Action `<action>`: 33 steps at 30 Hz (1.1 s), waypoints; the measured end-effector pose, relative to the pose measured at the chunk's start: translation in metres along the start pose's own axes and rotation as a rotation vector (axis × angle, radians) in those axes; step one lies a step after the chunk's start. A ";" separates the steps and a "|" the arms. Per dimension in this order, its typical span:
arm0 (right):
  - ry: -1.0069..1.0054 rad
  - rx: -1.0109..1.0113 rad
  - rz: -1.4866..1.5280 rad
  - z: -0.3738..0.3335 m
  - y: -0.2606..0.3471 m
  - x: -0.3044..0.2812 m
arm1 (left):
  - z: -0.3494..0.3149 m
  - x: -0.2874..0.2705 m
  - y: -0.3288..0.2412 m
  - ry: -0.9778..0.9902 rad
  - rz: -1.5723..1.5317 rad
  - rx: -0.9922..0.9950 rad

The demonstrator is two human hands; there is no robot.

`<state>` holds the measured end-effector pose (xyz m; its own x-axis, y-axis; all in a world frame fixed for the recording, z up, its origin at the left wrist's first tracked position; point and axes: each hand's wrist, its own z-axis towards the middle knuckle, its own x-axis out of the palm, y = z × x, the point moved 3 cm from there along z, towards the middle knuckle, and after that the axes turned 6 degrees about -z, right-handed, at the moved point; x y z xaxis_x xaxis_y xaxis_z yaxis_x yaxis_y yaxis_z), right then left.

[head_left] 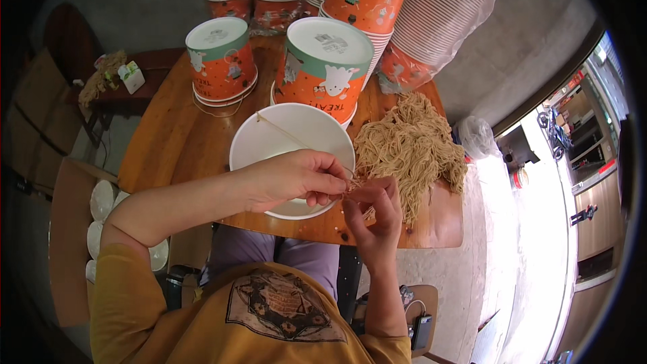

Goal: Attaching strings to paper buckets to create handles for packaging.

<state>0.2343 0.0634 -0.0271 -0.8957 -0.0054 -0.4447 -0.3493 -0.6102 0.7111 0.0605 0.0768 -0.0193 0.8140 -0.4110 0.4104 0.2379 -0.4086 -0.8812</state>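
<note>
A white-lined paper bucket [290,128] stands mouth up and tilted at the table's near edge, in front of me. A thin tan cord [283,131] runs from a point on its far left rim across the mouth and passes behind my left hand [303,178]. That hand reaches over the bucket with its fingertips pinched at the right rim. My right hand [377,210] meets it there from outside, thumb and finger closed together. The cord's end between the fingertips is mostly hidden.
A heap of tan cords [411,148] lies right of the bucket on the wooden table [158,155]. Upside-down orange and green buckets [322,71] stand behind, one [221,61] with a cord handle. Wrapped bucket stacks [438,20] line the back. A carton [71,229] holds white buckets at left.
</note>
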 end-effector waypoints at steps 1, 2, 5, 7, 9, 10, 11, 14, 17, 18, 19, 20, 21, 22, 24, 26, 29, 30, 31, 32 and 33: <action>0.002 -0.001 0.003 -0.001 0.004 0.002 | 0.000 0.000 0.000 -0.015 -0.018 -0.049; 0.006 -0.029 -0.047 -0.003 0.009 0.005 | 0.000 0.000 0.001 -0.029 -0.036 -0.099; -0.026 -0.112 -0.140 -0.005 0.015 0.011 | 0.000 -0.001 0.000 -0.038 -0.032 -0.151; -0.021 -0.117 -0.195 -0.005 0.018 0.010 | -0.001 0.003 -0.002 -0.040 -0.039 -0.121; -0.004 -0.118 -0.204 -0.004 0.017 0.008 | -0.001 0.003 -0.002 -0.044 -0.047 -0.092; 0.012 -0.119 -0.216 -0.004 0.016 0.007 | -0.001 0.002 -0.002 -0.038 -0.042 -0.068; 0.012 -0.120 -0.215 -0.003 0.015 0.005 | -0.002 0.001 -0.003 -0.032 -0.037 -0.045; 0.053 -0.058 -0.101 -0.001 0.008 -0.001 | -0.005 0.002 -0.008 -0.032 -0.040 -0.023; 0.055 0.036 -0.003 0.002 -0.001 -0.004 | -0.006 0.002 -0.009 -0.029 -0.030 -0.020; 0.054 0.036 -0.003 0.003 -0.003 -0.004 | -0.006 0.002 -0.008 -0.028 -0.029 -0.021; 0.028 0.025 -0.015 0.004 -0.005 -0.004 | -0.007 0.001 -0.008 -0.021 0.000 -0.016; 0.002 0.013 -0.028 0.004 -0.006 -0.005 | -0.007 0.001 -0.008 -0.014 0.030 -0.012; 0.001 0.013 -0.027 0.005 -0.006 -0.005 | -0.007 0.002 -0.007 -0.014 0.031 -0.012; 0.009 0.011 -0.040 0.007 -0.006 -0.004 | -0.007 0.003 -0.008 -0.016 0.056 0.013; 0.016 0.008 -0.054 0.006 -0.004 -0.003 | -0.007 0.005 -0.006 -0.017 0.081 0.038; -0.031 0.200 0.252 0.003 -0.005 0.000 | -0.005 0.008 -0.005 -0.073 0.263 0.187; 0.067 0.077 -0.006 0.009 0.001 -0.001 | -0.007 0.013 -0.006 -0.117 0.468 0.320; 0.066 0.078 -0.007 0.008 0.001 -0.002 | -0.008 0.015 -0.007 -0.115 0.468 0.319; 0.061 0.111 -0.005 0.007 0.001 -0.002 | -0.009 0.018 -0.009 -0.114 0.516 0.311; 0.057 0.143 -0.003 0.006 0.001 -0.002 | -0.010 0.020 -0.010 -0.113 0.564 0.303; 0.056 0.143 -0.004 0.006 0.001 -0.003 | -0.010 0.021 -0.010 -0.112 0.564 0.303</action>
<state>0.2350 0.0673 -0.0222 -0.8790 -0.0500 -0.4742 -0.3919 -0.4908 0.7781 0.0696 0.0640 0.0003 0.9043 -0.4007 -0.1468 -0.1163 0.0996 -0.9882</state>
